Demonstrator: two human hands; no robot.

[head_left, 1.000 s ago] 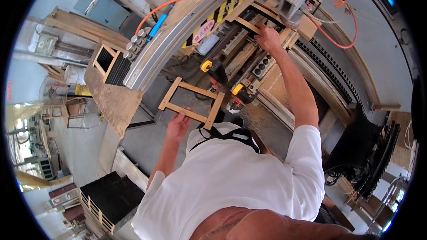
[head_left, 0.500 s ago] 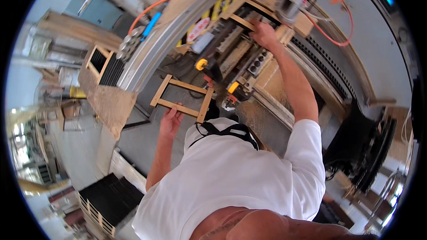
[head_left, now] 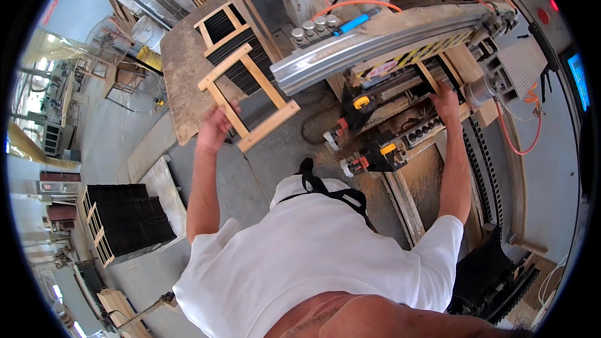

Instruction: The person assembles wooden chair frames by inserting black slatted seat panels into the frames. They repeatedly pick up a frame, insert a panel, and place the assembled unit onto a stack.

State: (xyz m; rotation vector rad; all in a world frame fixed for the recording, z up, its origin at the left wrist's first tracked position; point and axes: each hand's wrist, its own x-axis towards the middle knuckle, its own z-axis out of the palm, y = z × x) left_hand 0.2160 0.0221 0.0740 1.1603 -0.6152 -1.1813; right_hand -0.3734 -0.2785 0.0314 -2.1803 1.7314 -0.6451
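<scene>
In my left hand (head_left: 216, 126) I hold a small wooden frame (head_left: 270, 126) by one of its rails, fingers wrapped round the wood. The frame hangs in the air, tilted, with its far end over the worktable. My right hand (head_left: 445, 101) reaches into the machine at the right, its fingers closed at the end of a wooden strip of another frame (head_left: 427, 77) with a dark inside. Part of that second frame is hidden by the hand and the machine.
A brown worktable (head_left: 181, 69) at the left bears a stack of black-filled frames (head_left: 238, 62). The machine's metal beam (head_left: 350, 56) spans its far side. Yellow-knobbed clamps (head_left: 363, 102) stick out nearer me. A black-topped stack (head_left: 128, 222) stands on the floor at lower left.
My view has turned left. My left hand has carried the wooden frame up and away from my body toward the worktable. My right hand stays at the frame in the machine.
</scene>
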